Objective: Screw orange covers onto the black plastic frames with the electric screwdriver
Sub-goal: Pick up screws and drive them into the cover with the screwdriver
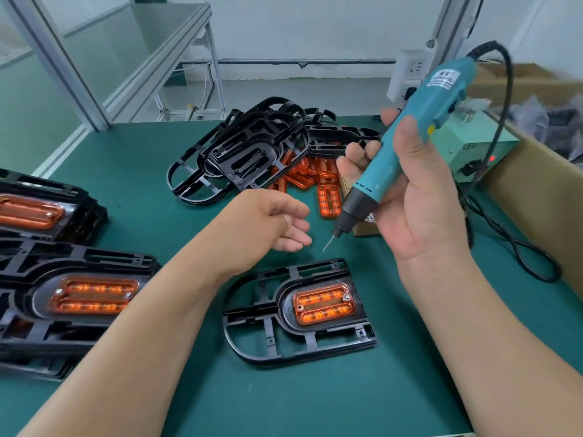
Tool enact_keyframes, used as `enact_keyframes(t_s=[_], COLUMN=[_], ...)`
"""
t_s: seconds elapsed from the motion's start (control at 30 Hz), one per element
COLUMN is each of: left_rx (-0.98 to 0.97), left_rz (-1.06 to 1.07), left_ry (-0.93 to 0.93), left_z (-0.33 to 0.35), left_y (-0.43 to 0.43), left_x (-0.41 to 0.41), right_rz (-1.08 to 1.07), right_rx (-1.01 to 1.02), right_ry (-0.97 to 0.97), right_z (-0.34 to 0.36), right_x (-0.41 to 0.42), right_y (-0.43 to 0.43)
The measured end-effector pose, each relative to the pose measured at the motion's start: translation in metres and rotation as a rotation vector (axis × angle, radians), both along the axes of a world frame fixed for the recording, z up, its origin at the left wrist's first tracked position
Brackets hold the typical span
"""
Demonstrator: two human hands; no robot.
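Note:
A black plastic frame [268, 339] lies on the green mat in front of me with an orange cover [325, 305] seated in it; a screw head shows at the cover's upper right corner. My right hand [419, 209] grips the teal electric screwdriver [407, 146] tilted, bit pointing down-left, raised above the frame. My left hand [274, 225] hovers above the mat beyond the frame, fingers loosely relaxed and holding nothing.
Bare black frames [246, 149] are piled at the back over loose orange covers [329, 197]. Stacked frames with covers [79, 294] sit at the left. A power unit [473, 149], black cable [517, 247] and cardboard box wall [542, 197] stand at the right.

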State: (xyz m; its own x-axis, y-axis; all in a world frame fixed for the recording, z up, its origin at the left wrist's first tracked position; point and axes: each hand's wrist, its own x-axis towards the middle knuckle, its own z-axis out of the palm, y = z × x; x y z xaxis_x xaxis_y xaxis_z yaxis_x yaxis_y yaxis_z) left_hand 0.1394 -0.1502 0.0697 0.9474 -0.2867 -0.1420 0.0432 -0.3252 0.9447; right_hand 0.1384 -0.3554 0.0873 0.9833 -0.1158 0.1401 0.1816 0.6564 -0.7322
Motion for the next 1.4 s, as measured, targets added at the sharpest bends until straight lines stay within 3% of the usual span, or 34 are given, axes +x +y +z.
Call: enact_keyframes(t_s=[0.27,0.57,0.97,1.4], left_rx=[-0.058,0.122,-0.172,-0.25], left_rz=[-0.11,0.075,-0.163,-0.165], left_ry=[0.044,-0.145,0.073,0.097], left_z=[-0.004,-0.007,-0.005,-0.006], left_y=[-0.003,-0.004,-0.004,-0.012], left_x=[-0.003,0.003,-0.004,-0.009], right_rz=[-0.018,-0.115,-0.169,-0.18], right_rx=[0.039,0.113,0.225,0.282], right_ry=[0.1,0.126,0.017,-0.017], right_z=[-0.007,-0.008,-0.009,-0.004], right_x=[0.008,0.01,0.01,0.005], right_y=[-0.004,-0.004,-0.006,-0.007])
